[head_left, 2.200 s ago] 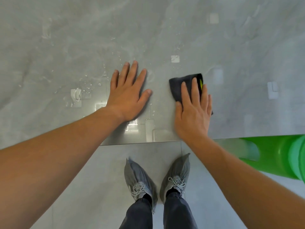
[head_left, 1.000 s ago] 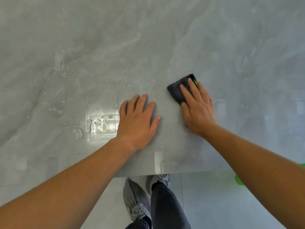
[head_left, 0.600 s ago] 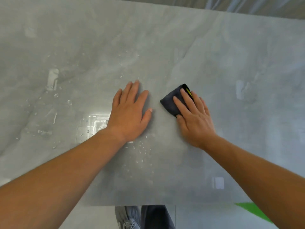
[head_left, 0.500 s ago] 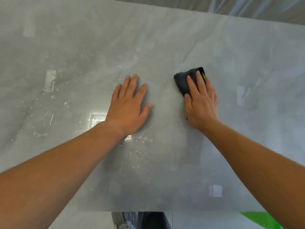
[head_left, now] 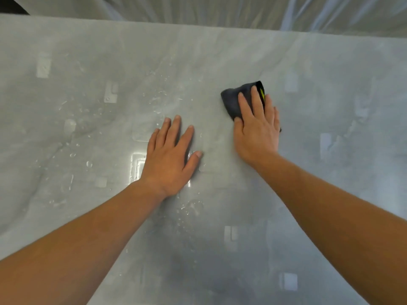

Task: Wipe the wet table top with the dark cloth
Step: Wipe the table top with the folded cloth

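Note:
The dark cloth [head_left: 231, 100], folded, with a yellow tag, lies on the grey marbled table top [head_left: 330, 106] right of the middle. My right hand [head_left: 256, 128] lies flat on the cloth with straight fingers and presses it down, hiding its near part. My left hand [head_left: 170, 155] rests flat on the bare table to the left of it, fingers spread, holding nothing. Water drops [head_left: 72, 155] and small puddles speckle the surface to the left of my left hand and just below its wrist.
The table's far edge [head_left: 198, 23] runs across the top of the view, with pale draped sheeting [head_left: 220, 7] behind it. Bright ceiling-light reflections dot the glossy surface.
My right hand has slid the cloth farther away across the table and a little to the right. My left hand stays flat. The view has tilted up, so the near edge and feet are out of sight.

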Demonstrator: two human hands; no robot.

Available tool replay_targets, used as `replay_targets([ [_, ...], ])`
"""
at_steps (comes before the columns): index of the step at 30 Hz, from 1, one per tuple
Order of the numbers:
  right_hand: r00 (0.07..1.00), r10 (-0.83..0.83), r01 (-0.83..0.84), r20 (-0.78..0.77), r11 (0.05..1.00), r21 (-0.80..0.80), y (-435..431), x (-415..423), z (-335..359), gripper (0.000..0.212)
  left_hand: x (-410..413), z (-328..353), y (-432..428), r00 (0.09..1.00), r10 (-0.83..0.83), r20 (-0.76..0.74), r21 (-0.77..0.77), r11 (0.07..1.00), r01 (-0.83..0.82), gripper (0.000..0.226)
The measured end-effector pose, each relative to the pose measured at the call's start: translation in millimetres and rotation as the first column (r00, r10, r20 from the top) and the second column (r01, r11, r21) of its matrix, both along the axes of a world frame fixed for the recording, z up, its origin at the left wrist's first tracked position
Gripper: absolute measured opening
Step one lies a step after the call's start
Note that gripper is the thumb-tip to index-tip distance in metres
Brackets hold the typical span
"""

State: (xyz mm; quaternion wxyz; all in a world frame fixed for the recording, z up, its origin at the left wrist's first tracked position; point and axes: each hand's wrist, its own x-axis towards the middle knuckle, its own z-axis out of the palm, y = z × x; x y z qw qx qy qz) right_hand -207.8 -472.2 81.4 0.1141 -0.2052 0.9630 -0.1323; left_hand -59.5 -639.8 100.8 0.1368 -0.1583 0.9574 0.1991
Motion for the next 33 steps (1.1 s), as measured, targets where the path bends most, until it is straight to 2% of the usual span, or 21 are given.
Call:
replay_targets([
  [2,1.000,-0.027,0.027,-0.009,1.000,0.006,-14.7,12.4,-0.9,0.058,-1.0,2.3,-0.7,1.000,0.005,-0.001,0.007,1.000,-0.005,0.066],
  [6,0.952,0.303,-0.301,-0.040,0.952,0.050,8.6,37.3,0.7,0.056,-2.7,4.2,-0.3,1.000,-0.001,0.022,0.014,1.000,0.001,0.066],
  [8,0.931,0.364,-0.363,-0.014,0.930,0.055,20.8,23.3,1.9,0.056,-2.9,5.3,-1.2,1.000,-0.007,0.029,0.007,1.000,0.007,0.066],
  [10,0.956,0.293,-0.291,-0.019,0.955,0.054,18.4,-5.6,1.8,0.056,-4.5,7.2,-3.1,1.000,-0.010,0.014,-0.009,1.000,0.010,0.064],
  [13,0.999,0.042,-0.042,-0.023,0.999,0.011,-6.4,-54.0,0.2,0.057,-14.0,7.4,-9.5,0.999,-0.038,-0.001,-0.028,0.999,0.038,0.064],
  [15,0.999,-0.032,0.033,-0.032,0.999,0.017,-20.4,-61.9,-2.5,0.058,-27.6,4.3,-17.2,0.998,-0.058,0.002,-0.048,0.997,0.058,0.067],
  [17,0.997,0.051,-0.049,-0.061,0.998,0.032,-20.4,-48.8,-1.5,0.057,-44.7,2.1,-26.8,0.998,-0.060,0.009,-0.060,0.996,0.061,0.069],
  [19,0.968,0.243,-0.240,-0.066,0.970,0.048,-7.0,-34.5,0.7,0.055,-61.5,0.1,-37.6,0.998,-0.064,0.021,-0.074,0.995,0.065,0.070],
  [22,0.922,0.388,-0.387,-0.006,0.921,0.044,10.6,-47.1,4.5,0.056,-80.9,-1.5,-56.3,0.997,-0.072,0.029,-0.120,0.990,0.075,0.072],
  [24,0.946,0.324,-0.324,-0.011,0.946,0.037,6.3,-73.3,4.2,0.057,-90.7,-2.9,-70.1,0.998,-0.057,0.035,-0.139,0.988,0.061,0.074],
  [26,0.989,0.144,-0.144,-0.019,0.990,0.012,-9.5,-102.7,2.6,0.057,-94.8,-5.1,-83.5,0.999,-0.032,0.040,-0.135,0.990,0.037,0.073],
  [29,0.997,-0.069,0.069,-0.020,0.998,0.005,-38.5,-119.2,-1.2,0.058,-91.1,-7.9,-94.8,0.998,-0.039,0.041,-0.103,0.994,0.043,0.075],
  [31,0.998,-0.042,0.043,-0.049,0.999,0.012,-47.8,-103.8,-2.0,0.057,-88.8,-8.4,-95.1,0.999,-0.035,0.038,-0.071,0.997,0.037,0.077],
  [33,0.987,0.144,-0.141,-0.075,0.989,0.038,-43.0,-82.0,-1.4,0.056,-89.8,-9.5,-93.6,0.999,-0.022,0.034,-0.048,0.999,0.024,0.078],
])
